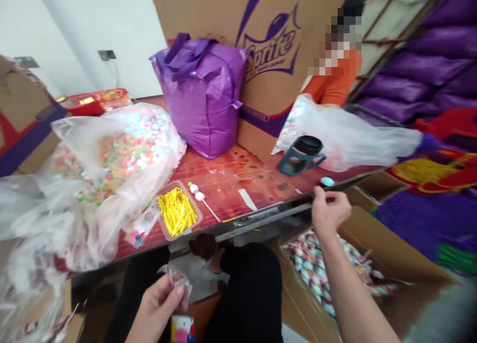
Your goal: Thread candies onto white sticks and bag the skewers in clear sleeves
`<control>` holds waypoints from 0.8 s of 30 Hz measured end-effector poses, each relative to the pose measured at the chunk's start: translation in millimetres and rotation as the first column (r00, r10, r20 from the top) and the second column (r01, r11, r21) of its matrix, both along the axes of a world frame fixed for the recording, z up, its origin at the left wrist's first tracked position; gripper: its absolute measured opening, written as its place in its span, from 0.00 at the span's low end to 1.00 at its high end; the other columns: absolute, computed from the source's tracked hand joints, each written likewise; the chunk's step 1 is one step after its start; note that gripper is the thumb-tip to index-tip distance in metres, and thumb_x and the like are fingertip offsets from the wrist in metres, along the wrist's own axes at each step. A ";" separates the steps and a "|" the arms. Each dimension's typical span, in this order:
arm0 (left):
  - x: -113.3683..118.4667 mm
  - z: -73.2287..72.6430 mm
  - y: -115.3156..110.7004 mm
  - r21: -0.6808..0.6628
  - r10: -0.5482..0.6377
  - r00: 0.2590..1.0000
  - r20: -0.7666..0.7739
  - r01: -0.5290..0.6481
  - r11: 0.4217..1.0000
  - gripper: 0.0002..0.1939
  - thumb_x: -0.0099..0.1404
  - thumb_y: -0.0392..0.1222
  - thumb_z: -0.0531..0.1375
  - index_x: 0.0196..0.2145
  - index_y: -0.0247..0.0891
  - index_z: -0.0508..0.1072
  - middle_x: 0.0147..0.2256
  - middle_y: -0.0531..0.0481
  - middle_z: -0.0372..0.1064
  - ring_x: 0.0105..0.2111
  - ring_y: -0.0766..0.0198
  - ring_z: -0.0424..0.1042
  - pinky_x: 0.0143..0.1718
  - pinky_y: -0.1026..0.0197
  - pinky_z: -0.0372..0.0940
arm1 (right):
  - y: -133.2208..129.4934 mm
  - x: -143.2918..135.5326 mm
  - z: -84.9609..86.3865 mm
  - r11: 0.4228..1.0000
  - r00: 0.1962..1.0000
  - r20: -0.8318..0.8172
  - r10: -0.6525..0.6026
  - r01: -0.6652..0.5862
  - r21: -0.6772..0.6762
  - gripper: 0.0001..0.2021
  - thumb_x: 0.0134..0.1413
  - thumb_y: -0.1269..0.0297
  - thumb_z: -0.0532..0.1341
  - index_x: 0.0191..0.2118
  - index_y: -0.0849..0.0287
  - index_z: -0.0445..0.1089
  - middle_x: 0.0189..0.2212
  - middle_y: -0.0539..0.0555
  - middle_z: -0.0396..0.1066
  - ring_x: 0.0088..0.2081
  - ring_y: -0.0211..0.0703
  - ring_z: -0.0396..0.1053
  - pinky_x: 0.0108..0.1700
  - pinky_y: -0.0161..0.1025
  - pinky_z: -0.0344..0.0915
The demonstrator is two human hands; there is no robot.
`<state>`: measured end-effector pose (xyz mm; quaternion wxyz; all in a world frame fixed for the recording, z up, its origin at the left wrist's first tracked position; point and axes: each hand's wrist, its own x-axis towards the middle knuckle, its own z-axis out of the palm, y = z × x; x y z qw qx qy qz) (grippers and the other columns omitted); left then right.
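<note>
My left hand (162, 298) is above my lap, its thumb and fingers pinching a small clear plastic bag (185, 283). Just below it shows a packet with a colourful print (182, 329). My right hand (331, 208) is closed at the table's front edge, above an open carton; what its fingers hold, if anything, is hidden. Beside it on the edge lies a small round turquoise piece (327, 181). Between the hands, on the red table (219, 179), lie a stick with marshmallow-like sweets (197, 192) and a plastic tub (199, 219) of gold twist ties (177, 211).
A large clear bag of pastel sweets (126, 149) covers the table's left. Behind stand a purple tote bag (204, 100) and a big Sprite carton (272, 50). A teal mug (300, 155) is near my right hand. The carton (372, 234) below holds many wrapped sweets. A person in orange (335, 82) sits opposite.
</note>
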<state>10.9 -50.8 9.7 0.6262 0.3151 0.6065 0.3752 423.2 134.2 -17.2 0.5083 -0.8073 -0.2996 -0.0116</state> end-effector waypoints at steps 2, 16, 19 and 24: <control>0.6 7.3 17.3 0.083 0.047 0.999 -0.020 -0.046 0.996 0.23 0.53 0.61 0.69 0.26 0.35 0.75 0.23 0.51 0.68 0.26 0.67 0.65 0.30 0.65 0.61 | -21.7 -45.0 1.3 0.975 0.974 -0.050 0.220 -0.219 0.028 0.19 0.56 0.48 0.59 0.22 0.56 0.64 0.20 0.50 0.64 0.25 0.43 0.62 0.36 0.43 0.62; -31.8 73.8 90.6 0.438 0.324 0.912 0.253 -0.406 0.802 0.14 0.58 0.47 0.67 0.32 0.37 0.68 0.25 0.55 0.68 0.22 0.73 0.61 0.26 0.69 0.58 | -33.4 -249.3 -3.8 0.729 0.564 0.462 0.684 -0.512 -0.455 0.06 0.64 0.64 0.60 0.40 0.60 0.73 0.34 0.56 0.73 0.36 0.49 0.69 0.33 0.39 0.57; -73.0 90.3 111.5 0.539 0.454 0.871 0.188 -0.478 0.693 0.16 0.55 0.48 0.69 0.32 0.37 0.67 0.26 0.57 0.65 0.22 0.75 0.57 0.24 0.70 0.55 | -20.1 -252.6 -1.6 0.737 0.563 0.484 0.671 -0.428 -0.524 0.07 0.63 0.63 0.61 0.43 0.59 0.72 0.34 0.56 0.73 0.37 0.49 0.70 0.28 0.39 0.51; -129.1 103.7 170.7 0.626 0.517 0.845 -0.135 -0.332 0.706 0.19 0.47 0.51 0.71 0.28 0.36 0.70 0.22 0.57 0.62 0.21 0.72 0.57 0.20 0.68 0.51 | -6.8 -249.2 -8.5 0.711 0.463 0.542 0.701 -0.394 -0.582 0.08 0.64 0.64 0.59 0.37 0.58 0.74 0.33 0.57 0.72 0.35 0.50 0.69 0.31 0.40 0.53</control>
